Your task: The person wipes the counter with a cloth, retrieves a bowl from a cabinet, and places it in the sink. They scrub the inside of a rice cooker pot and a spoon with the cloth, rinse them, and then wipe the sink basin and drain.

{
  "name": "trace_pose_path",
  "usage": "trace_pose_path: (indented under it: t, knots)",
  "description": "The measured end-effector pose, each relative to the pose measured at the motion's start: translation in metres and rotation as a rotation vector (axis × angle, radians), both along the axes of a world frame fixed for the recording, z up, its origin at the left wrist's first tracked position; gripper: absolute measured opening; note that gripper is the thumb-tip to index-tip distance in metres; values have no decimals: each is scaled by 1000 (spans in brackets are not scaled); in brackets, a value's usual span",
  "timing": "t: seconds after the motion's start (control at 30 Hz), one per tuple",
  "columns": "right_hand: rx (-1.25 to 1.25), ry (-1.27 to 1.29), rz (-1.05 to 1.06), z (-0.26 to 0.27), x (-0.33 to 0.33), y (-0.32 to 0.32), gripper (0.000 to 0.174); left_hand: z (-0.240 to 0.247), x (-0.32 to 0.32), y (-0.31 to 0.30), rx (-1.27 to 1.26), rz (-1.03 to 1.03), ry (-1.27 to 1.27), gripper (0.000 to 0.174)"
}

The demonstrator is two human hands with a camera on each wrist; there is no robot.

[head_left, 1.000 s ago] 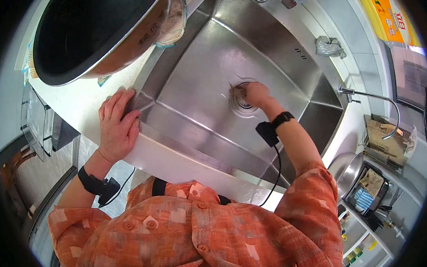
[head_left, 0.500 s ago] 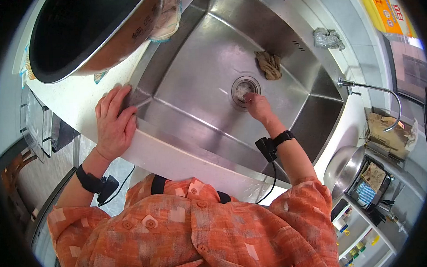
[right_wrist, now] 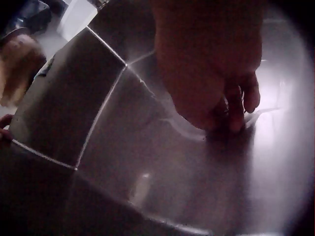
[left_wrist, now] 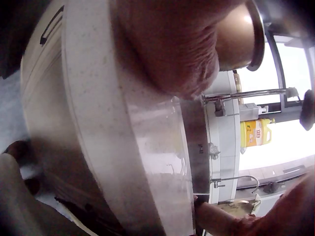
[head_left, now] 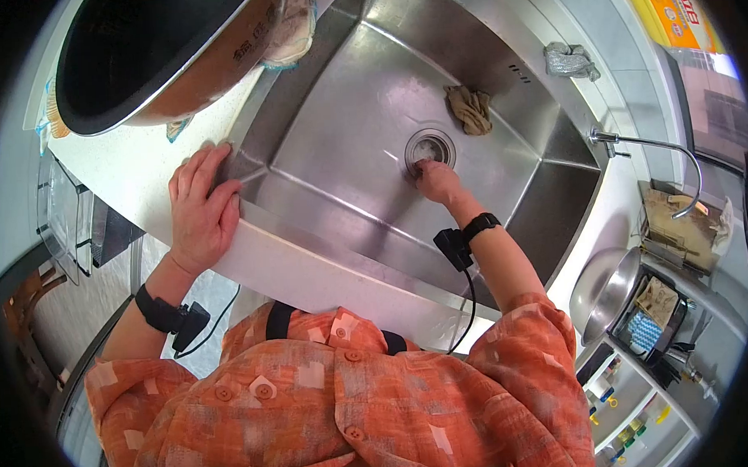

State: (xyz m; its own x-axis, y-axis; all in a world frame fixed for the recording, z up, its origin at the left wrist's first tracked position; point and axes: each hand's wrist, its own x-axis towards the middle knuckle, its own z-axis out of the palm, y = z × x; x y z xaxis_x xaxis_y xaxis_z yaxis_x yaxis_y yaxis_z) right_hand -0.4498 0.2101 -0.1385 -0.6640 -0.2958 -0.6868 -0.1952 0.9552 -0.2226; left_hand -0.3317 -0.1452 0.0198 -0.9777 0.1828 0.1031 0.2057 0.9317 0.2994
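Observation:
My right hand [head_left: 440, 183] reaches down to the round metal drain [head_left: 448, 147] in the steel sink [head_left: 338, 144], fingertips at the drain's near left rim. In the right wrist view its fingers [right_wrist: 236, 110] bend downward over the drain; I cannot tell whether they pinch anything. A crumpled brown cloth [head_left: 469, 111] lies on the sink floor just beyond the drain. My left hand [head_left: 202, 215] rests on the white counter's [head_left: 141, 172] corner beside the sink, fingers extended and holding nothing.
A big dark-lined pot [head_left: 166, 60] stands on the counter at the left. Along the sink's far right side are a thin curved faucet [head_left: 660, 164] and a grey scouring pad [head_left: 571, 61]. A yellow detergent bottle [head_left: 671, 13] stands behind. At right is a metal bowl [head_left: 604, 291].
The right hand let go of the brown cloth, now beyond the drain, and shifted slightly toward the drain's near left rim. The left hand stayed on the counter.

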Motion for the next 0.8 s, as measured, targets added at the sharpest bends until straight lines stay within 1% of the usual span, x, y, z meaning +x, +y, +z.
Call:
trace_pose_path:
  t: [0.1,0.17,0.2,0.27,0.3,0.37,0.4,0.47,0.6,0.67,0.8]
  knots:
    - [-49,62,1,0,6,5,34,-1,1,0,-3,1,2,14]
    - [-150,198,4,2,9,6,32,-2,2,-1,-11,7,-11,15]
    - [-153,201,2,4,8,4,32,-2,2,-1,-14,5,-9,15]
    - [-56,187,-79,5,6,0,26,-1,2,-1,8,9,-18,15]
    - [-56,188,-86,0,6,1,26,-1,1,-1,7,2,-18,15]
    - [-111,316,-4,-5,6,2,21,-1,1,0,-5,4,3,15]
    - [-110,317,-9,-4,5,2,21,-2,2,0,-6,-1,4,15]
    - [-49,291,73,-1,4,-1,19,-3,2,-1,-11,-3,-1,16]
    - [-8,349,71,11,4,0,19,-4,2,-2,-11,-17,-5,16]
    - [-53,392,90,20,4,6,18,-3,2,-1,-30,-8,-6,17]
    - [-78,348,95,40,0,17,17,-4,2,-1,-22,-21,-1,17]
